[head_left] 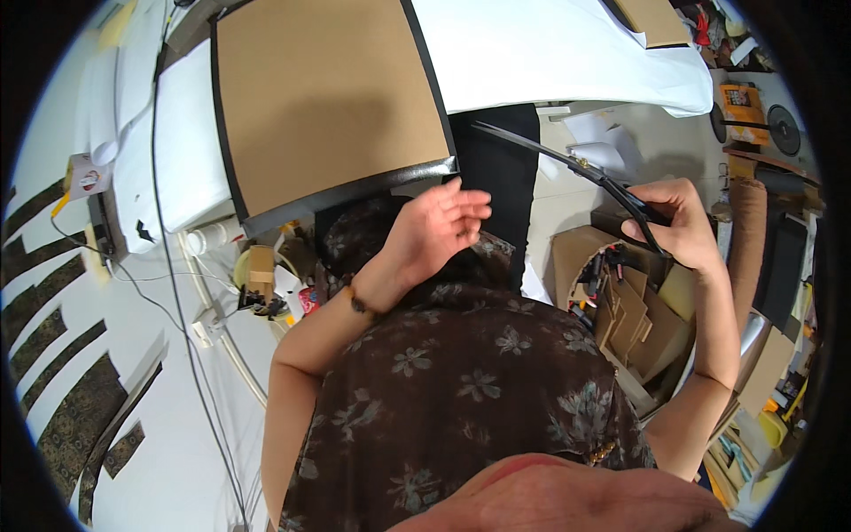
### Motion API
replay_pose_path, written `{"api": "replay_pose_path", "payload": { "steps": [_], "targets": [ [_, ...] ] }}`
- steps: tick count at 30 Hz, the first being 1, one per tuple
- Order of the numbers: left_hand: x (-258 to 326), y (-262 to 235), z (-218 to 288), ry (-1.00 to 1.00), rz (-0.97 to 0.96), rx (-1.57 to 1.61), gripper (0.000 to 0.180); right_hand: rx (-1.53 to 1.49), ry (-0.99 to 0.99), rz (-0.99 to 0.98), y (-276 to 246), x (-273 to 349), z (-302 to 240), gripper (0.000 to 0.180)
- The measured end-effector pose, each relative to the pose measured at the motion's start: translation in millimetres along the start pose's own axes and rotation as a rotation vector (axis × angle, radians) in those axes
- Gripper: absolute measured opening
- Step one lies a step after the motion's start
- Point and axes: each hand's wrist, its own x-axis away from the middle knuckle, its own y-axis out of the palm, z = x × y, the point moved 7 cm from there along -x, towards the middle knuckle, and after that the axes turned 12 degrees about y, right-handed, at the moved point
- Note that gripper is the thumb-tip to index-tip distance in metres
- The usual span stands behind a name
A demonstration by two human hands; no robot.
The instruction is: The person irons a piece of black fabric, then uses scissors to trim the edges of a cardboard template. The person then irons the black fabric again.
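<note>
brown board (332,97) with black edging is laid flat on far white table (550,53), near edge overhanging. scissors (576,168), blades parted, are gripped by right hand (678,226) right of board. left hand (434,226) is held open, empty, near board edge.

- We take this for a tailoring or craft workshop, crowded and well used.
- Across the top of the frame a white work table (550,53) carries a large brown cardboard sheet (328,97) edged in black.
- Down the left side we see cut strips of dark patterned fabric (62,355) laid out on a white surface.
- At the right, a cardboard bin (612,293) is stuffed with cardboard offcuts and small tools.
- Long black scissors (585,173) are out at the upper right.
- Cables (177,293) trail down the left, and a tape roll (86,175) sits at the left edge.
</note>
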Motion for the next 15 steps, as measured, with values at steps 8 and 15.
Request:
{"api": "replay_pose_path", "payload": {
  "steps": [8, 15],
  "targets": [
    [-29, -1, -8, 0.093, -0.087, 0.466, 0.030, 0.106, 0.155, 0.053, 3, 19, -51, 0.024],
    [-37, 5, -14, 0.094, -0.128, 0.552, 0.011, 0.288, 0.311, -0.004, 11, 23, -98, 0.022]
  ]
}}
